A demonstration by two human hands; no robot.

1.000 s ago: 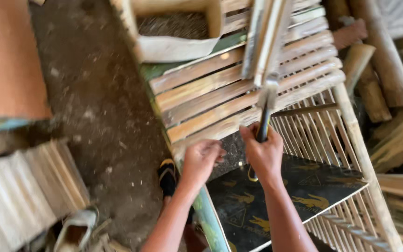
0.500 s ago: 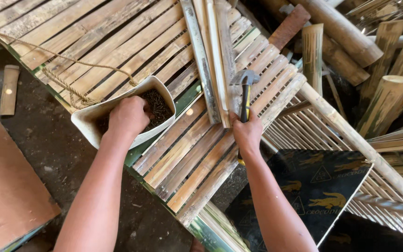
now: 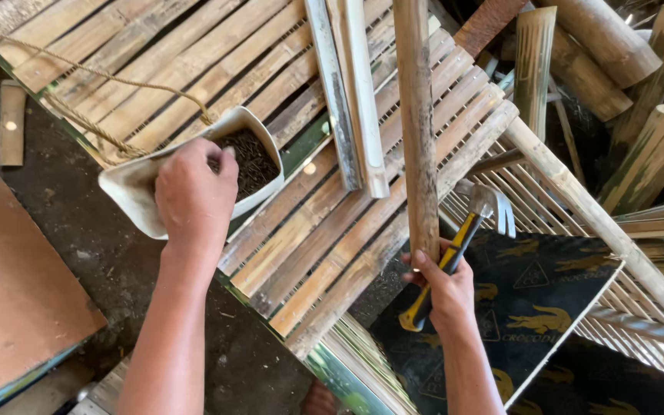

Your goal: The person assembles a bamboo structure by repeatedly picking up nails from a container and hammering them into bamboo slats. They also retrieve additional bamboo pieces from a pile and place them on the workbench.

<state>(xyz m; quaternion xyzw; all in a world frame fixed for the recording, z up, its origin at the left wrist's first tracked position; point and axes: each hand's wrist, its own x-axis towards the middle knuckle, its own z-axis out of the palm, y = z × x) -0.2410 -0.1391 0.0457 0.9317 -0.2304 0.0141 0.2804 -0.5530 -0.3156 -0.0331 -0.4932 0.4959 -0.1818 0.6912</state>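
Note:
My left hand (image 3: 194, 194) reaches into a white cut-open container (image 3: 134, 184) full of small dark nails (image 3: 253, 158), fingers curled over its contents. The container rests on a slatted bamboo panel (image 3: 309, 253). My right hand (image 3: 443, 288) grips a claw hammer (image 3: 463, 240) with a yellow and black handle, and its thumb presses the lower end of a long bamboo slat (image 3: 418, 123) that lies across the panel.
Two pale strips (image 3: 351, 100) lie beside the slat. Thick bamboo poles (image 3: 639, 131) are stacked at right. A bamboo lattice frame (image 3: 624, 253) sits over a black printed sheet (image 3: 555, 300). A reddish board (image 3: 17, 292) lies at left, and a rope (image 3: 78, 92) crosses the panel.
The view has closed in on the panel. My right hand slid down and right with the hammer and now holds the slat's end. My left hand stays at the nail container.

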